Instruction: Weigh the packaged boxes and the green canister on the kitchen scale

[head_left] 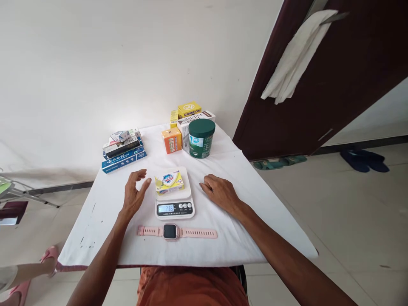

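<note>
A yellow and white soap box (pixel 169 182) lies on the platform of a white kitchen scale (pixel 183 195), whose lit display seems to read 236. Just left of the box, my left hand (pixel 135 192) is open, thumb and fingers apart, touching neither box nor scale. My right hand (pixel 220 192) rests on the cloth to the right of the scale with its fingers curled in and nothing visible in them. In front of the scale a pink-strapped smartwatch (pixel 170 231) lies stretched out flat, its screen dark.
Stacked toothpaste-style boxes (pixel 124 159) sit at the back left of the white-covered table (pixel 255 229). A green lidded tub (pixel 201 140), an orange box (pixel 172 141) and yellow boxes (pixel 189 109) stand at the back. Another person's foot (pixel 49 259) shows at lower left.
</note>
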Tool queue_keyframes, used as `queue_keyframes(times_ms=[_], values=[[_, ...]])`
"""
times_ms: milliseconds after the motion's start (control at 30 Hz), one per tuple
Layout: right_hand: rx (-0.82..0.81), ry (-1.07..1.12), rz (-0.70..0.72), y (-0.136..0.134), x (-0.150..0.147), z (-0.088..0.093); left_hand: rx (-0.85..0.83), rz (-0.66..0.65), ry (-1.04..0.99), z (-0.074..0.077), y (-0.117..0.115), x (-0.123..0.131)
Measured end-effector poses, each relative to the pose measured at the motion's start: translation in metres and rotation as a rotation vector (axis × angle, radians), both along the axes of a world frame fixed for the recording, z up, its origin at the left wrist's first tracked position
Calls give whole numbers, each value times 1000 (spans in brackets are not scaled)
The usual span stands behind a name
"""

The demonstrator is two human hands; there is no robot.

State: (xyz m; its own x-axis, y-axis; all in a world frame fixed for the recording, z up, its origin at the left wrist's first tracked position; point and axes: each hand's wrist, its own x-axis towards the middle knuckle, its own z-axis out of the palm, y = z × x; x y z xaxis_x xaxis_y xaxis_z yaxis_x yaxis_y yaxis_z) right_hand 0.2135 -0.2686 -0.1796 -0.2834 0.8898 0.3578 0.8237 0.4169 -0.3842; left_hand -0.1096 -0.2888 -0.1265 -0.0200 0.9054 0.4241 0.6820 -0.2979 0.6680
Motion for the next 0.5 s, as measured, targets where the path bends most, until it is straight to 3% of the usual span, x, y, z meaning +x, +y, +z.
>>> queue_keyframes(times_ms=[267,500], values=[[65,2,25,-1,2,-4,-97,-326,333,27,-5,36],[84,11,58,2,4,-11,-148,-369,512,27,4,40]])
